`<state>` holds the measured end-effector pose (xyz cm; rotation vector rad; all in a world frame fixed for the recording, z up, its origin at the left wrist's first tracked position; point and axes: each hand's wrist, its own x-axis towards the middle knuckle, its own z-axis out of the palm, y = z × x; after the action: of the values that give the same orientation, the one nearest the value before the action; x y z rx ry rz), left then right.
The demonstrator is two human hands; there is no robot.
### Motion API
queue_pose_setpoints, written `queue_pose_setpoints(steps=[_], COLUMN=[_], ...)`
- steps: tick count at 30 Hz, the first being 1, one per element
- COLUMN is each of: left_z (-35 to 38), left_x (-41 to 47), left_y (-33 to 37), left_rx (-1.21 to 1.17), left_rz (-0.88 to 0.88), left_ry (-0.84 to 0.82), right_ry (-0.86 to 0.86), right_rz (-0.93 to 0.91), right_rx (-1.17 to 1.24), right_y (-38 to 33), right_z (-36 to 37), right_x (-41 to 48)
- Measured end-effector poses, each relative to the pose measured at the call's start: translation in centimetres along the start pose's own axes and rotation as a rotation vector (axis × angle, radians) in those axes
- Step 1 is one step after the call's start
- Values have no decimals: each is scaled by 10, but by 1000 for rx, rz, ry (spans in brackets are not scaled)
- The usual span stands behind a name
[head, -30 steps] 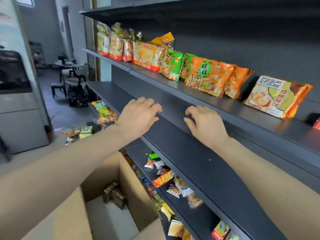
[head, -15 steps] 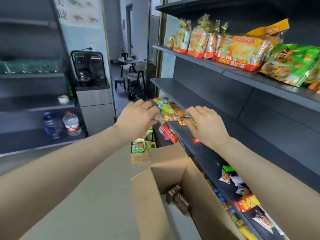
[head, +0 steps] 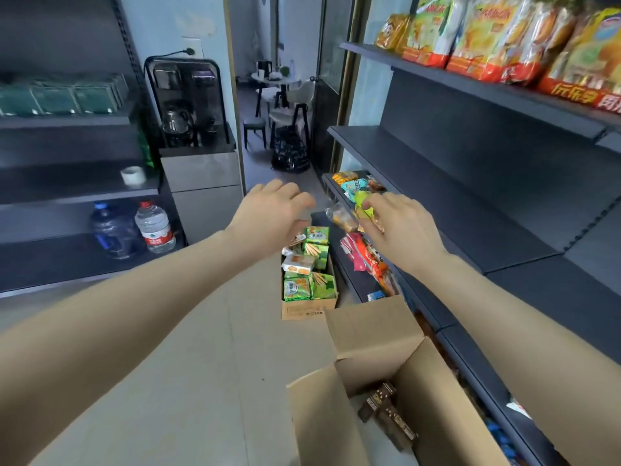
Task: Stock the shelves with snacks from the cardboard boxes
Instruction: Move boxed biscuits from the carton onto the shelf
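My left hand and my right hand are stretched out in front of me with loosely bent fingers, and neither holds anything. Below them on the floor stands a small cardboard box full of green snack packs. A large open cardboard box sits at the bottom right with a few brown packets at its bottom. Behind my right hand, mixed snack packets lie on a low shelf. The top shelf carries a row of orange and yellow bags. The middle shelf is bare.
On the left, dark shelving holds two water bottles and a tape roll. A water dispenser on a grey cabinet stands beside a doorway with a table, chairs and a black bag. Beige floor runs between the shelf rows.
The view has swung left, from the shelf front to the aisle and the boxes on the floor. Both hands keep the same outstretched, empty pose.
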<state>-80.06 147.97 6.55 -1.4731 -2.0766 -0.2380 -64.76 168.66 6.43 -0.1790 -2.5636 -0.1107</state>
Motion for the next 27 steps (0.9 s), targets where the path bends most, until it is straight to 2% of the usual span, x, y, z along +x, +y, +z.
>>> queue_pose_setpoints(steps=[13, 20, 27], left_z=[218, 355, 501], left_x=[113, 167, 217], left_y=[-206, -329, -402], left_rx=[-103, -181, -223], left_rz=[6, 102, 130], left_ry=[-134, -299, -478], right_ry=[-131, -232, -347], right_rz=[61, 240, 427], right_rx=[60, 50, 140], right_y=[53, 73, 116], right_z=[239, 376, 508], right_x=[195, 290, 349])
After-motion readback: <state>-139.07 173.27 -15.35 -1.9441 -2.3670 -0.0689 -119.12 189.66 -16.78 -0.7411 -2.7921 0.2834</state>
